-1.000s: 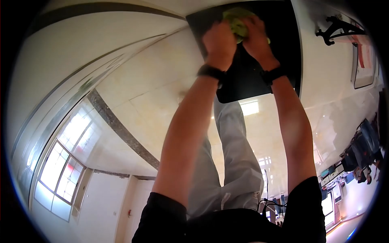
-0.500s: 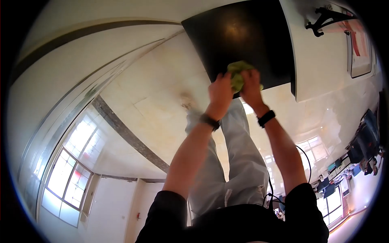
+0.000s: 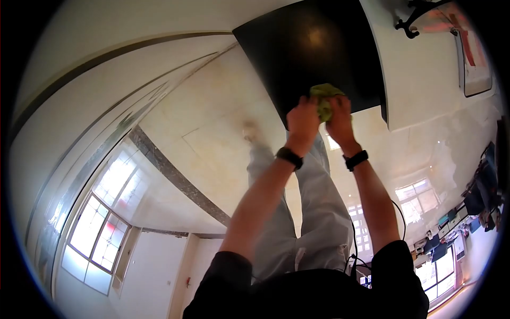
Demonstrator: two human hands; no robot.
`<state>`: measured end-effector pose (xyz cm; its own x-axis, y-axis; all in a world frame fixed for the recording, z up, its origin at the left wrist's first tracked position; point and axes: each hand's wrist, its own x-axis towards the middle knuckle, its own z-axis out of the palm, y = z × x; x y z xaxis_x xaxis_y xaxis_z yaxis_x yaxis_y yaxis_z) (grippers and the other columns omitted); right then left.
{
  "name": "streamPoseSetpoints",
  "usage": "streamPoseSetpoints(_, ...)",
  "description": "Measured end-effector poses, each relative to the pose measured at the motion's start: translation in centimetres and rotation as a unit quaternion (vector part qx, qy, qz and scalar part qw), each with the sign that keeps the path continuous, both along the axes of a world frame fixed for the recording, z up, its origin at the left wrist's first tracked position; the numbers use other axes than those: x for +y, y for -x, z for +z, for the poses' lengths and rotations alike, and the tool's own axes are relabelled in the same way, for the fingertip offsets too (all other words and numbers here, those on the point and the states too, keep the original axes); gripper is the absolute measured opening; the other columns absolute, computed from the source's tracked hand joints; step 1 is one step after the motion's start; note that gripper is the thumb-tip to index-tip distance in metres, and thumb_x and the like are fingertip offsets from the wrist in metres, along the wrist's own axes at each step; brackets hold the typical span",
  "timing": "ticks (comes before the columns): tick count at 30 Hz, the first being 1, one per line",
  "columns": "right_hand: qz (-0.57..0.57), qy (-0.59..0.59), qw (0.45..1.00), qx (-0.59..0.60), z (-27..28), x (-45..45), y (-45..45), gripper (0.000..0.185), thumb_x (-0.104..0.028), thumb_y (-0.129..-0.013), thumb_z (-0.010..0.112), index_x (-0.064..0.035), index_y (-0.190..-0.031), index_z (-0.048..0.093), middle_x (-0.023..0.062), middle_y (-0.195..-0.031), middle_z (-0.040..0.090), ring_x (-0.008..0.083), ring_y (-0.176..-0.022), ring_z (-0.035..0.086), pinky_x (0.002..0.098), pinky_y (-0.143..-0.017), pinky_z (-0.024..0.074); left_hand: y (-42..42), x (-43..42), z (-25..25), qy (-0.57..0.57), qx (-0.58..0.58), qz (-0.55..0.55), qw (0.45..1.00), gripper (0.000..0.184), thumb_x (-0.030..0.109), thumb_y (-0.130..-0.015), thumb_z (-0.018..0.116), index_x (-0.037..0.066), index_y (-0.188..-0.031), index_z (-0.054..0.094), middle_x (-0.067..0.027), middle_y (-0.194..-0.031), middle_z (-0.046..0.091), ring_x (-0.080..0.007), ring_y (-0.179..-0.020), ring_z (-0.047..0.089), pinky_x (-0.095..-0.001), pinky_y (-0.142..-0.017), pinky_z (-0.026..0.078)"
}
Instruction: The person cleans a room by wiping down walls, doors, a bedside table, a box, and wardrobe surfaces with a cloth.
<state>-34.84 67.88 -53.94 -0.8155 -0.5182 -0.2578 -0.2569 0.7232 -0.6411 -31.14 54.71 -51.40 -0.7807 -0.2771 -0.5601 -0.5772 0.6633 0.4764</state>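
– Left hand [image 3: 304, 121] and right hand [image 3: 340, 121] have drawn back toward the wearer with the green cloth [image 3: 327, 91]: at the far part of the black top [image 3: 289, 50] a second ago, now by its near edge.

– Grip?

– Both closed on the cloth, side by side, the bunched fabric between them. Right fingers lie over its right side; left fingers bend in at its left. Left fingertips partly hidden.

– Which step, would you say?

– Wiping, I judge: near end of a stroke, cloth apparently pressed to the surface. Contact underneath cannot be seen.

– And the next move calls for?

– My reading: a firm two-handed hold, cloth kept flat, and a push outward if the far part is to be covered again. Slipping over the near edge looks the likeliest fault.

– Further out?

– Dark band on each wrist, left band [image 3: 290, 158] and right band [image 3: 356, 160]. Beyond the near edge, grey trousers [image 3: 324, 218] above a pale, glossy floor [image 3: 218, 101]. Upper right, a black branched piece [image 3: 408, 27], use unclear. Lower left, a paned window [image 3: 85, 226], bright.
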Motion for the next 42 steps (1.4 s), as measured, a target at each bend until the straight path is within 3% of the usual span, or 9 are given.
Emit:
streamPoseSetpoints(9, 0.019, -0.028, 0.998, -0.044, -0.9, 2.8, -2.0, 0.051, 0.004, -0.066, 0.065, -0.0077, -0.113, 0.051, 0.0221, -0.117, 0.046, 0.0440, -0.110, 0.043, 0.0488, -0.094, 0.0414, -2.6, 2.4, 0.8, -0.026, -0.022, 0.020, 0.999, 0.026, 0.010, -0.078, 0.065, 0.008, -0.103, 0.060, -0.0159, -0.094, 0.062, -0.0369, -0.078, 0.066, -0.0454, -0.065, 0.054)
streamPoseSetpoints(13, 0.046, -0.002, 0.984, -0.170, -1.3, -1.3, -8.6, 0.039, -0.007, -0.074, 0.063, -0.0083, -0.113, 0.055, 0.0232, -0.114, 0.051, 0.0430, -0.110, 0.048, 0.0447, -0.095, 0.0431, -9.5, -1.9, 1.8, -0.006, -0.103, -0.001, 0.995, 0.022, 0.018, -0.081, 0.064, 0.009, -0.102, 0.062, -0.0184, -0.095, 0.064, -0.0379, -0.081, 0.066, -0.0471, -0.070, 0.054)
streamPoseSetpoints(15, 0.100, 0.188, 0.959, -0.188, -0.8, -4.6, -11.9, 0.029, -0.012, -0.077, 0.061, -0.0062, -0.105, 0.059, 0.0157, -0.099, 0.062, 0.0395, -0.093, 0.056, 0.0442, -0.089, 0.0442, -15.3, -4.4, -0.1, -0.026, -0.153, -0.040, 0.987, 0.028, 0.022, -0.078, 0.068, 0.009, -0.102, 0.063, -0.0178, -0.099, 0.065, -0.0372, -0.082, 0.066, -0.0473, -0.071, 0.054)
streamPoseSetpoints(16, 0.176, 0.146, 0.963, -0.142, 3.1, -6.5, -11.9, 0.024, -0.013, -0.079, 0.060, -0.0062, -0.101, 0.059, 0.0134, -0.096, 0.064, 0.0367, -0.088, 0.058, 0.0451, -0.081, 0.0450, -18.1, -5.8, 0.3, -0.034, -0.094, -0.015, 0.995, 0.031, 0.024, -0.078, 0.069, 0.009, -0.104, 0.062, -0.0170, -0.101, 0.065, -0.0364, -0.086, 0.065, -0.0468, -0.073, 0.053)
streamPoseSetpoints(17, 0.268, -0.015, 0.945, -0.187, 5.7, -8.1, -11.9, 0.038, -0.010, -0.070, 0.067, -0.0072, -0.106, 0.058, 0.0137, -0.097, 0.062, 0.0356, -0.095, 0.053, 0.0406, -0.085, 0.0452, -19.8, -7.2, 2.1, -0.036, -0.061, 0.000, 0.998, 0.033, 0.025, -0.078, 0.069, 0.009, -0.105, 0.062, -0.0162, -0.103, 0.065, -0.0358, -0.089, 0.064, -0.0462, -0.075, 0.053)
streamPoseSetpoints(23, 0.311, 0.133, 0.921, -0.193, 19.5, -12.1, -9.0, 0.037, 0.001, -0.067, 0.064, -0.0060, -0.103, 0.054, 0.0139, -0.095, 0.056, 0.0359, -0.094, 0.050, 0.0419, -0.083, 0.0452, -19.5, -11.9, 19.8, -0.013, -0.038, 0.075, 0.996, 0.038, 0.026, -0.080, 0.069, 0.010, -0.113, 0.058, -0.0134, -0.104, 0.063, -0.0346, -0.101, 0.059, -0.0440, -0.081, 0.049)
streamPoseSetpoints(32, 0.275, 0.178, 0.944, -0.044, 40.5, -11.5, -0.6, 0.043, 0.002, -0.070, 0.067, -0.0033, -0.110, 0.055, 0.0167, -0.102, 0.053, 0.0395, -0.098, 0.053, 0.0421, -0.084, 0.0471, -11.3, -12.0, 40.6, 0.003, 0.239, 0.093, 0.967, 0.039, 0.015, -0.077, 0.071, 0.010, -0.113, 0.059, -0.0109, -0.104, 0.060, -0.0333, -0.091, 0.061, -0.0414, -0.074, 0.051)
streamPoseSetpoints(38, 0.269, 0.258, 0.924, 0.090, 56.3, -13.8, 2.1, 0.054, 0.010, -0.068, 0.064, -0.0024, -0.119, 0.053, 0.0175, -0.113, 0.053, 0.0372, -0.105, 0.053, 0.0385, -0.091, 0.0452, -8.3, -15.5, 54.2, 0.024, 0.428, 0.048, 0.902, 0.045, 0.006, -0.075, 0.068, 0.011, -0.119, 0.061, -0.0081, -0.103, 0.060, -0.0313, -0.092, 0.062, -0.0380, -0.076, 0.052)
streamPoseSetpoints(42, 0.245, 0.341, 0.886, 0.195, 64.5, -16.9, 1.6, 0.053, 0.011, -0.068, 0.065, -0.0034, -0.118, 0.054, 0.0162, -0.114, 0.054, 0.0339, -0.106, 0.054, 0.0365, -0.091, 0.0455, -8.1, -17.7, 61.4, 0.087, 0.584, 0.044, 0.806, 0.056, -0.001, -0.069, 0.069, 0.011, -0.122, 0.060, -0.0081, -0.107, 0.061, -0.0293, -0.093, 0.062, -0.0359, -0.077, 0.053)
